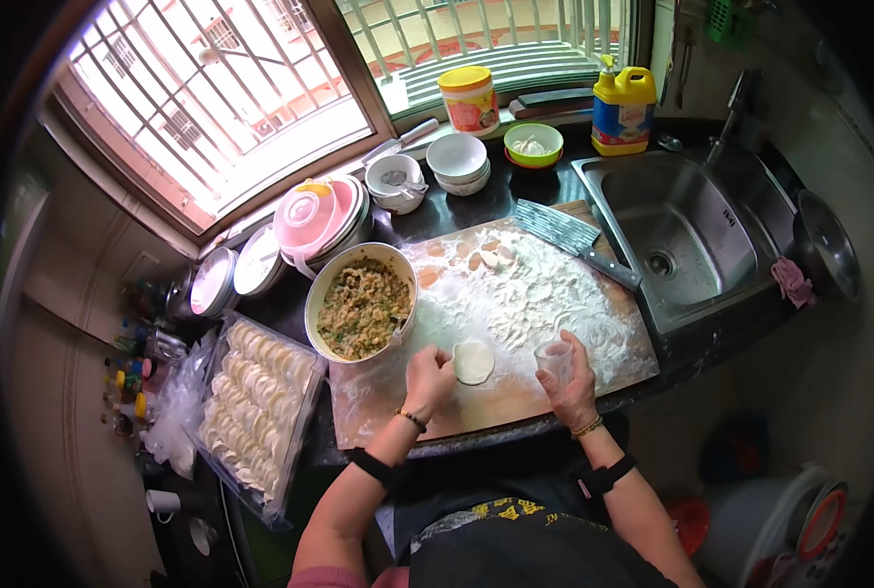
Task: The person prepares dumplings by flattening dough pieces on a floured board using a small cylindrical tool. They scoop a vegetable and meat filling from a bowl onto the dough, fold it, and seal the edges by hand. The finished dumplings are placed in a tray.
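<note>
A round, flat dough wrapper lies on the floured wooden board near its front edge. The fingers of my left hand pinch the wrapper's left rim. To the right, a small clear cup is held upright in my right hand, just above the board. Loose white flour covers much of the board. A white bowl of minced filling stands at the board's left side, close beyond my left hand.
Left of the board, a plastic tray carries rows of dumplings. A cleaver rests across the board's far right, beside the steel sink. Stacked bowls, plates and a detergent jug line the window side.
</note>
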`<state>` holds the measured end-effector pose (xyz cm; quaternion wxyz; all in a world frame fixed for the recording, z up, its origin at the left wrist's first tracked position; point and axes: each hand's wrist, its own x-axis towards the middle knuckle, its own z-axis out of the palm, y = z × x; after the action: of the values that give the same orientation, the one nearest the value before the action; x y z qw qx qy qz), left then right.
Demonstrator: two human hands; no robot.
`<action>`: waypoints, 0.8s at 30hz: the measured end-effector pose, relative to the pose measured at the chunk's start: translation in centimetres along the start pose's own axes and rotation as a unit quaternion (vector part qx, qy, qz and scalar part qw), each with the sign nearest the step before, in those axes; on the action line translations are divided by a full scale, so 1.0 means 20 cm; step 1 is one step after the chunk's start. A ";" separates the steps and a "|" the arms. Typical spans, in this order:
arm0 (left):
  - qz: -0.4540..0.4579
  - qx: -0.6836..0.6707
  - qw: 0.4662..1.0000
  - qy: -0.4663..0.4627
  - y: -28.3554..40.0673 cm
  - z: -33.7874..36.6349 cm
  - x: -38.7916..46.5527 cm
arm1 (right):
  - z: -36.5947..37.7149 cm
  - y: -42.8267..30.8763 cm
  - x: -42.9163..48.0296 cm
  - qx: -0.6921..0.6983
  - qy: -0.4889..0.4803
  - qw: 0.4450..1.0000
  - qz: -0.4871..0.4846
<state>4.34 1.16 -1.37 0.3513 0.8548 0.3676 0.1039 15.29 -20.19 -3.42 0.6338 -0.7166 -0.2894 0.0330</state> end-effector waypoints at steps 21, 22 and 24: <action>0.037 -0.255 0.958 0.125 -0.27 -0.09 -0.41 | 0.49 -0.39 0.04 -0.327 -0.384 0.845 -0.176; 0.024 -0.259 0.958 0.123 -0.27 -0.09 -0.42 | 0.52 -0.37 0.05 -0.342 -0.368 0.850 -0.157; 0.002 -0.268 0.956 0.117 -0.25 -0.10 -0.42 | 0.60 -0.32 0.11 -0.372 -0.332 0.858 -0.122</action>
<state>-5.34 -1.25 -2.55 0.5220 0.7117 0.3630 0.2987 9.76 -8.28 0.78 0.1855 -0.8046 -0.5583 0.0810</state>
